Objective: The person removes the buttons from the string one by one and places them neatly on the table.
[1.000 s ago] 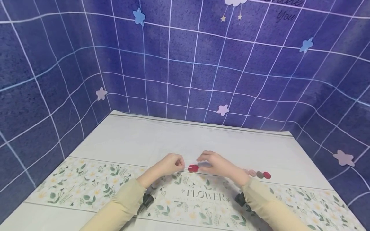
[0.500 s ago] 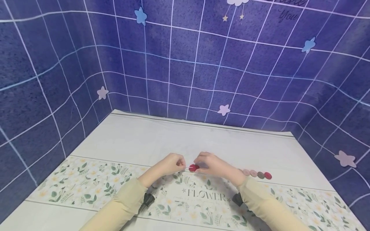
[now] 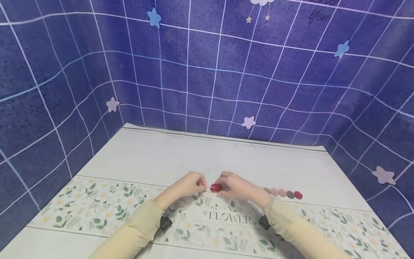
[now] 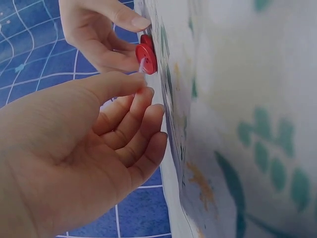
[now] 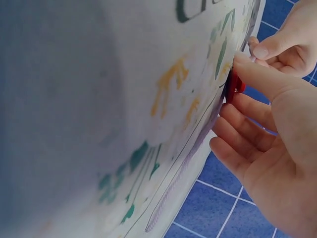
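Observation:
Two overlapping red buttons (image 4: 147, 57) lie on the table between my hands. The front one shows small holes, with a pale thin string (image 4: 142, 64) running from it. In the head view my left hand (image 3: 191, 183) is to the left of the buttons and pinches the string between thumb and index finger, its other fingers loosely curled. My right hand (image 3: 237, 185) comes from the right, its thumb and index finger on either side of the red buttons (image 5: 234, 87). Its fingers partly hide the rear button in the head view.
To the right, a row of flat round buttons (image 3: 282, 193) in grey, pink and red lies on the table, partly behind the right wrist. A white cloth with a flower band (image 3: 106, 201) covers the table. A blue grid curtain (image 3: 200, 82) hangs behind and at both sides.
My right hand has moved left and closed its thumb and fingers in around the red buttons, covering more of the rear one. My left hand has stayed in place with the string.

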A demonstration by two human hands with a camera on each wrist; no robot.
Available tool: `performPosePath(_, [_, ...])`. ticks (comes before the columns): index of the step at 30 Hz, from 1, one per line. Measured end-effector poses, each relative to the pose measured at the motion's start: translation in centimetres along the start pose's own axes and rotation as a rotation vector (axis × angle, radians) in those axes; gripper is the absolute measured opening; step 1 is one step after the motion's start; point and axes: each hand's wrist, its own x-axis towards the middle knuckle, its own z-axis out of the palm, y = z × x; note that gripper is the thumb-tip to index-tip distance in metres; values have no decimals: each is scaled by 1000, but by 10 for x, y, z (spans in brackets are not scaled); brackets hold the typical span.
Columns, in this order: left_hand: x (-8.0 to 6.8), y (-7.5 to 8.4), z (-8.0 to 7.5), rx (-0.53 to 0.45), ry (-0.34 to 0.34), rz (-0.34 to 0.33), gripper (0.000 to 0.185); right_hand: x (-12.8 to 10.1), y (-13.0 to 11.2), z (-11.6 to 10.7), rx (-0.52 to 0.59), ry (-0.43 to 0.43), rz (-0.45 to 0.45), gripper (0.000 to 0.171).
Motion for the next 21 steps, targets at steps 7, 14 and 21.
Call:
performPosePath(7, [1, 0, 0, -8, -5, -2, 5, 2, -1, 2, -4, -3, 19, 33])
performPosePath(14, [1, 1, -2, -4, -1, -18, 6, 3, -1, 3, -15, -15, 38, 28])
performPosePath(21, [1, 2, -2, 13, -19, -29, 6, 7, -7, 4, -57, -10, 5, 22])
